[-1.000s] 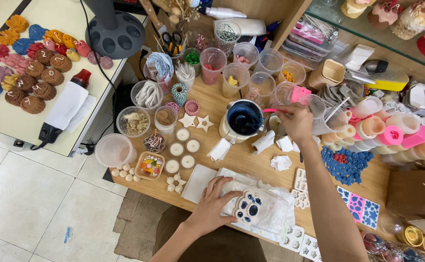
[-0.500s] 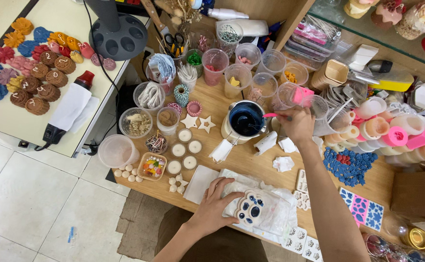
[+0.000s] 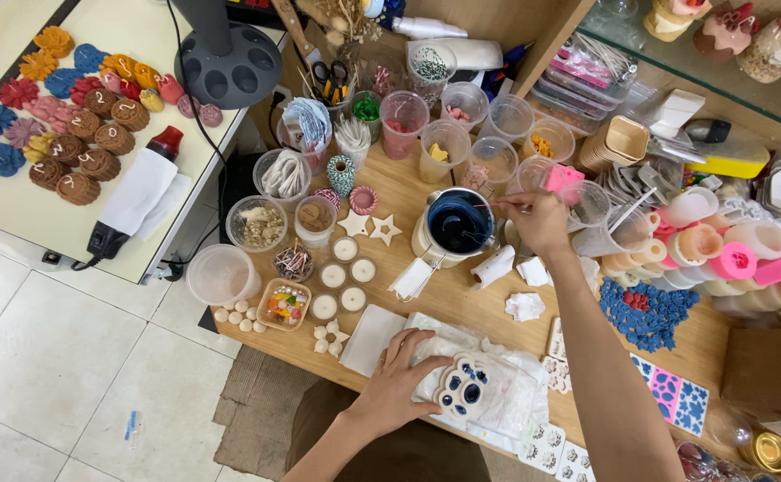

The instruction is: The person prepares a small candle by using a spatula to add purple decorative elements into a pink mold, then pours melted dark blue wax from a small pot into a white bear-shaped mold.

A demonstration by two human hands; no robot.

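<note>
Noted white paw-shaped silicone mould (image 3: 465, 387), its cavities already filled dark blue, resting on crumpled clear plastic sheet (image 3: 506, 393) at near edge of wooden counter (image 3: 426, 299), pinned flat under spread-open left hand (image 3: 398, 377). Right hand (image 3: 540, 220) closed around thin pink-handled stick (image 3: 508, 206), tip reaching over metal pot of dark blue molten wax (image 3: 456, 223). Judged pour largely done; setting and demoulding outstanding.

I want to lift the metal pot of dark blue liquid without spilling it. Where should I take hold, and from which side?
Probably by the wire handle that juts from the metal pot toward the table's front edge. Come from that near side. The pot stands upright and full, and the right hand works a thin stick at its far rim, so keep it level.
</note>
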